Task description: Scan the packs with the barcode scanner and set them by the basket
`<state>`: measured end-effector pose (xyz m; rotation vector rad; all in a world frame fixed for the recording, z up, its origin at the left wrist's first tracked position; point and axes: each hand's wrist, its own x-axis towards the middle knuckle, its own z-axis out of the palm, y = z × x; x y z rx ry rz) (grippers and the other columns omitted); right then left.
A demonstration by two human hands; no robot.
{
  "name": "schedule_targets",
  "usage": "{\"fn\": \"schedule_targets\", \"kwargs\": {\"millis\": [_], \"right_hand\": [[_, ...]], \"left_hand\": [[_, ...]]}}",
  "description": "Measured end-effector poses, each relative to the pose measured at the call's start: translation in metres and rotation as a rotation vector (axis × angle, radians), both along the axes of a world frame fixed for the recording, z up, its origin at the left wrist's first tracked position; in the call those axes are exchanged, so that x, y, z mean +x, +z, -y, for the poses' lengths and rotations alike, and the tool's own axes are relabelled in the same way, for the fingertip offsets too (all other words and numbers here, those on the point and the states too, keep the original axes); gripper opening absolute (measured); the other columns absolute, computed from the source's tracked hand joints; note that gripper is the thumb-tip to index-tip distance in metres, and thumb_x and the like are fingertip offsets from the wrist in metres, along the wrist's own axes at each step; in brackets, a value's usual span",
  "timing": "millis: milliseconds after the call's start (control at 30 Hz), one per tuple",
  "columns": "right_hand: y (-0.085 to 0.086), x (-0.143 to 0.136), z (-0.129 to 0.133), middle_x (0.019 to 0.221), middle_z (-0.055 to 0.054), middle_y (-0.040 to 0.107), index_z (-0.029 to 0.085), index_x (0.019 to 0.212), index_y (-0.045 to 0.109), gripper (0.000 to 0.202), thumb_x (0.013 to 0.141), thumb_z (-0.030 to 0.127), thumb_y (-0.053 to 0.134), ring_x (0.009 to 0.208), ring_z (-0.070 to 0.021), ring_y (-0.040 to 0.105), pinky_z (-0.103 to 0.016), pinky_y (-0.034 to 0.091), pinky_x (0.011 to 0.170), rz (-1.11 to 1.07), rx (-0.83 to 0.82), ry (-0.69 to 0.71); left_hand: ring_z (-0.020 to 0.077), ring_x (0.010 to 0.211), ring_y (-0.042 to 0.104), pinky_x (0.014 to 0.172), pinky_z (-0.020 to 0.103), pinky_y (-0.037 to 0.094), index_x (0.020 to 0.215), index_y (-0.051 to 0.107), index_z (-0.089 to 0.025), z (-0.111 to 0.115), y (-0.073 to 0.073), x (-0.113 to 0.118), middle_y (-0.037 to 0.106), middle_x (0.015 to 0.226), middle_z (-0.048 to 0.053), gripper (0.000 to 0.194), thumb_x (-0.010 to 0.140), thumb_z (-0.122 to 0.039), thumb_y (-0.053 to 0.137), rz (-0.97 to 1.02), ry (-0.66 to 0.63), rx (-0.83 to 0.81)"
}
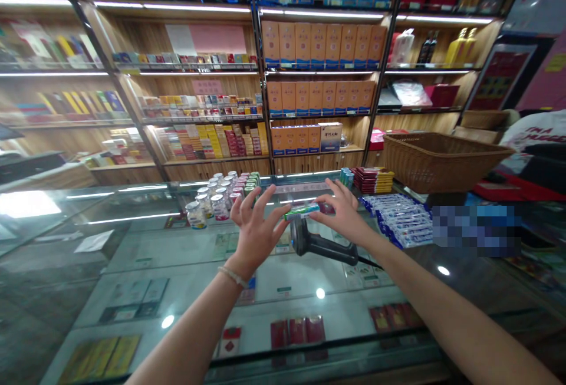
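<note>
A slim green stick-shaped pack (302,211) is held level between my two hands, over the glass counter. The thumb and index finger of my left hand (256,226) pinch its left end, the other fingers spread upward. At its right end, my right hand (342,211) grips it between thumb and fingertips. Just below the pack, a black handheld scanner (325,246) lies on the glass counter (177,255), its head near my left fingertips and its handle pointing right. A beaded bracelet circles my left wrist.
Small jars (220,207) stand in rows behind my left hand. To the right are blue-white packets (404,220), stacked red-yellow packs (374,180) and a wicker basket (442,161). Shelves with orange boxes (318,99) line the back. A person's white sleeve (537,131) shows at far right.
</note>
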<state>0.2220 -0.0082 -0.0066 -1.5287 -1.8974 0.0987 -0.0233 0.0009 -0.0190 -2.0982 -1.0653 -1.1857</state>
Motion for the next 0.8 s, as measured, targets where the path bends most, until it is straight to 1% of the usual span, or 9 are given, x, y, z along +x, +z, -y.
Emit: {"fn": "schedule_targets", "kwargs": {"millis": [100, 167, 233, 333, 400, 500, 600, 700, 800], "right_hand": [[0.003, 0.002, 0.001, 0.170, -0.008, 0.036, 0.030, 0.111, 0.077, 0.046, 0.090, 0.069, 0.064, 0.161, -0.0352, 0.017, -0.064, 0.018, 0.125, -0.039, -0.020, 0.029], [0.004, 0.003, 0.002, 0.171, -0.007, 0.035, 0.030, 0.110, 0.077, 0.045, 0.089, 0.068, 0.066, 0.161, -0.0359, 0.017, -0.065, 0.018, 0.125, -0.044, -0.001, 0.033], [0.005, 0.004, 0.002, 0.172, -0.007, 0.033, 0.030, 0.110, 0.077, 0.042, 0.088, 0.066, 0.068, 0.161, -0.0368, 0.018, -0.066, 0.018, 0.124, -0.022, 0.039, 0.025], [0.008, 0.007, 0.002, 0.172, -0.008, 0.033, 0.030, 0.111, 0.077, 0.037, 0.088, 0.059, 0.072, 0.160, -0.0386, 0.020, -0.067, 0.019, 0.122, 0.046, 0.111, 0.013], [0.010, 0.009, 0.003, 0.171, -0.007, 0.035, 0.032, 0.112, 0.077, 0.033, 0.087, 0.054, 0.075, 0.160, -0.0398, 0.019, -0.069, 0.020, 0.121, 0.091, 0.171, 0.027], [0.012, 0.011, 0.006, 0.170, -0.007, 0.036, 0.033, 0.112, 0.077, 0.031, 0.085, 0.048, 0.080, 0.160, -0.0402, 0.017, -0.069, 0.020, 0.121, 0.144, 0.256, 0.087], [0.014, 0.010, 0.010, 0.171, -0.005, 0.035, 0.034, 0.112, 0.077, 0.028, 0.086, 0.044, 0.080, 0.161, -0.0390, 0.017, -0.070, 0.019, 0.122, 0.176, 0.289, 0.155], [0.016, 0.009, 0.014, 0.171, -0.003, 0.035, 0.037, 0.112, 0.077, 0.025, 0.088, 0.042, 0.079, 0.161, -0.0380, 0.017, -0.071, 0.017, 0.122, 0.192, 0.306, 0.189], [0.017, 0.009, 0.016, 0.170, -0.001, 0.036, 0.039, 0.114, 0.077, 0.024, 0.091, 0.041, 0.076, 0.161, -0.0369, 0.017, -0.070, 0.018, 0.122, 0.204, 0.320, 0.206]], "left_hand": [[0.0314, 0.147, 0.039, 0.127, 0.057, 0.016, 0.108, 0.078, -0.037, 0.000, 0.000, 0.002, 0.057, 0.152, 0.003, 0.016, 0.093, -0.037, 0.072, -0.007, 0.000, -0.015], [0.0317, 0.148, 0.039, 0.127, 0.057, 0.016, 0.109, 0.078, -0.036, -0.001, 0.000, 0.003, 0.054, 0.155, 0.004, 0.017, 0.093, -0.038, 0.072, -0.017, 0.003, -0.025], [0.0330, 0.149, 0.037, 0.127, 0.058, 0.016, 0.114, 0.077, -0.035, -0.002, 0.000, 0.001, 0.050, 0.159, 0.007, 0.023, 0.092, -0.042, 0.073, -0.048, -0.009, -0.060], [0.0345, 0.151, 0.034, 0.127, 0.060, 0.016, 0.127, 0.072, -0.035, -0.002, 0.002, -0.002, 0.044, 0.162, 0.010, 0.040, 0.090, -0.050, 0.073, -0.112, -0.060, -0.143], [0.0340, 0.152, 0.031, 0.127, 0.061, 0.016, 0.130, 0.071, -0.035, -0.002, 0.004, -0.004, 0.041, 0.165, 0.010, 0.040, 0.094, -0.050, 0.069, -0.113, -0.077, -0.185], [0.0338, 0.154, 0.028, 0.126, 0.061, 0.020, 0.128, 0.073, -0.034, -0.001, 0.008, -0.005, 0.037, 0.167, 0.009, 0.034, 0.098, -0.047, 0.062, -0.072, -0.081, -0.231], [0.0344, 0.154, 0.027, 0.125, 0.063, 0.019, 0.125, 0.075, -0.036, 0.001, 0.011, -0.004, 0.038, 0.167, 0.007, 0.032, 0.097, -0.047, 0.063, -0.085, -0.114, -0.274], [0.0346, 0.153, 0.029, 0.126, 0.065, 0.016, 0.113, 0.079, -0.037, 0.004, 0.014, -0.002, 0.042, 0.166, 0.004, 0.023, 0.096, -0.046, 0.066, -0.115, -0.137, -0.306], [0.0342, 0.153, 0.030, 0.126, 0.065, 0.015, 0.101, 0.080, -0.034, 0.009, 0.018, 0.000, 0.045, 0.164, 0.003, 0.017, 0.095, -0.044, 0.068, -0.116, -0.136, -0.327]]}}
